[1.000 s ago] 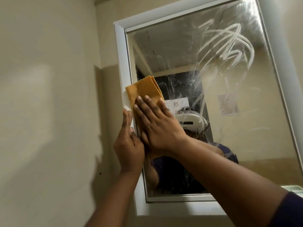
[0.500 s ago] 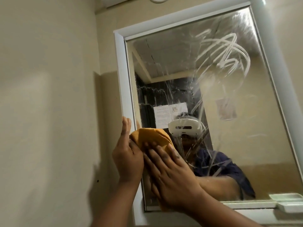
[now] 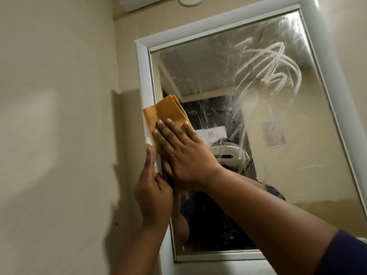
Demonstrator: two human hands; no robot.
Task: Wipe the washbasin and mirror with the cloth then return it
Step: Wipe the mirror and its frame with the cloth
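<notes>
Orange cloth (image 3: 165,113), folded, lies flat against the left edge of the mirror (image 3: 278,175), its left corner lapping onto the white frame (image 3: 146,80). Your right hand (image 3: 184,153) presses it to the glass with straight, spread fingers, so most of the cloth shows just above your fingertips. Your left hand (image 3: 153,191) sits just below and to the left of the right one, touching it, fingers straight and pointing up along the frame; it grips nothing.

Half a second ago the cloth was bunched low near the mirror's bottom edge; now it is higher up the same left side and spread flatter, while your left hand has stayed on the frame.

Up and to the right of your right hand, white looping smears (image 3: 272,66) streak the glass. Just right of your knuckles the reflection shows a paper notice (image 3: 211,133) with print too small to read, and a white headset (image 3: 228,155) below it. A dark blue sleeve (image 3: 345,255) covers your right upper arm. Left of both hands is a plain beige wall (image 3: 59,135).
</notes>
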